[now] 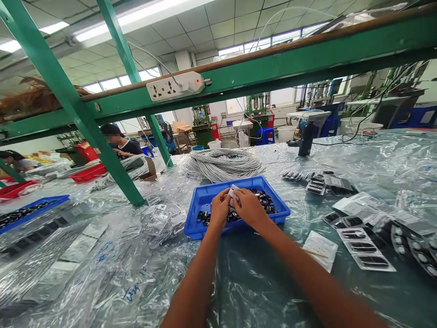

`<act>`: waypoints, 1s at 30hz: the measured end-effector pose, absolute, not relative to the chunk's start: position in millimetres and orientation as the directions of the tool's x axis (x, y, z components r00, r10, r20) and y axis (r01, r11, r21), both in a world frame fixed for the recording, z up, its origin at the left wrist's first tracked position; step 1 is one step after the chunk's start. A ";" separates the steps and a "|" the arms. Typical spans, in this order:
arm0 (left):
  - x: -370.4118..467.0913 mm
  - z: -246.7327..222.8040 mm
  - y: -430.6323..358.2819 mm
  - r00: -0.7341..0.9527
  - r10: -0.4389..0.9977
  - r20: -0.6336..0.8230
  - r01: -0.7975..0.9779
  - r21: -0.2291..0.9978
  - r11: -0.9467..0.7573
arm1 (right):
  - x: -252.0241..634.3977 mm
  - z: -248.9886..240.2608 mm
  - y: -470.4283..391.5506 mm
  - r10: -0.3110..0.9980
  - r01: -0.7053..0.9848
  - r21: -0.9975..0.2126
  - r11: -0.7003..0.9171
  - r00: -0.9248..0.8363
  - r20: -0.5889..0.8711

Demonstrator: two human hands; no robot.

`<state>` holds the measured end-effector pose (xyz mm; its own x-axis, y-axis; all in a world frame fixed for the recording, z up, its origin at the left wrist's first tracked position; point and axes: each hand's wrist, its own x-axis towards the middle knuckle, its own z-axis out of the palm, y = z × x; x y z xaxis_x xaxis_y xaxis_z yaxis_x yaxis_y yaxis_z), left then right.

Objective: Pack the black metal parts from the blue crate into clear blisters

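Both hands are over a blue plastic tray [196, 230] that holds many small black parts [269, 205]. Between them is a small whitish, printed-looking packet [233, 193], too small to make out fully. My left hand [220, 209] pinches it from the left side, fingers closed. From the right, my right hand [250, 207] grips the same packet with thumb and fingers. The hands cover part of the tray's contents. Behind the tray lies a large coil of grey cable [225, 164].
Flat packs with black pieces [363, 248] and a white card [321, 250] lie at right. A dark cylindrical device [306, 138] stands beyond. Green posts [102, 150] and a beam with a power strip [175, 86] cross ahead. Another person [128, 146] sits at back left.
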<state>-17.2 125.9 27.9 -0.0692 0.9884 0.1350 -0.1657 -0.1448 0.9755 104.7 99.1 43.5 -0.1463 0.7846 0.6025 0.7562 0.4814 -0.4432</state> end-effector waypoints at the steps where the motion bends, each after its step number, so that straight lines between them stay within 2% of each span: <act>1: -17.0 29.1 124.4 -0.066 0.987 0.149 -0.194 0.968 -0.160 | 101.3 42.8 97.9 0.791 0.746 -0.467 0.474 -0.128 0.598; 5: -20.4 36.5 120.5 0.026 0.978 0.207 -0.275 0.942 -0.192 | 105.6 46.0 99.4 0.832 0.617 -0.651 0.443 -0.012 0.555; 7: -24.2 39.2 121.0 0.069 0.975 0.213 -0.218 0.957 -0.194 | 115.1 48.8 102.9 0.858 0.536 -0.724 0.435 -0.003 0.513; 9: -28.1 39.0 123.1 0.034 0.976 0.214 -0.114 0.971 -0.208 | 125.1 49.9 107.1 0.878 0.496 -0.753 0.433 -0.043 0.477; 11: -31.5 35.9 126.2 -0.055 0.975 0.217 -0.028 0.975 -0.218 | 131.8 48.5 110.2 0.886 0.512 -0.741 0.434 -0.093 0.455; 13: -33.7 31.1 129.2 -0.145 0.964 0.224 0.018 0.974 -0.224 | 132.7 45.2 110.8 0.867 0.580 -0.680 0.449 -0.100 0.488; 16: -33.7 26.5 131.3 -0.219 0.947 0.235 0.037 0.972 -0.233 | 122.1 39.1 106.5 0.757 0.709 -0.478 0.519 -0.122 0.641; 18: -31.2 27.5 130.5 -0.220 0.945 0.243 0.030 0.970 -0.243 | 111.8 35.0 102.8 0.688 0.748 -0.347 0.566 -0.196 0.699; 20: -27.7 31.0 128.6 -0.148 0.963 0.224 -0.032 0.972 -0.231 | 104.9 31.0 101.3 0.671 0.759 -0.293 0.581 -0.243 0.701; 24: -23.2 36.8 125.0 0.041 0.988 0.150 -0.210 0.968 -0.138 | 106.0 25.0 104.7 0.680 0.779 -0.298 0.552 -0.213 0.701; 27: -24.0 36.3 124.3 0.036 0.983 0.182 -0.206 0.964 -0.170 | 107.5 23.8 105.7 0.682 0.759 -0.342 0.554 -0.178 0.709; 30: -25.7 34.5 123.6 0.007 0.974 0.225 -0.205 0.954 -0.219 | 103.5 25.8 103.6 0.691 0.703 -0.435 0.562 -0.111 0.714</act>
<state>-25.7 123.6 34.5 0.0065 0.9743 0.2251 -0.2052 -0.2191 0.9539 103.5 103.6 25.8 -0.1113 0.6914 0.7138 0.7033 0.5623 -0.4350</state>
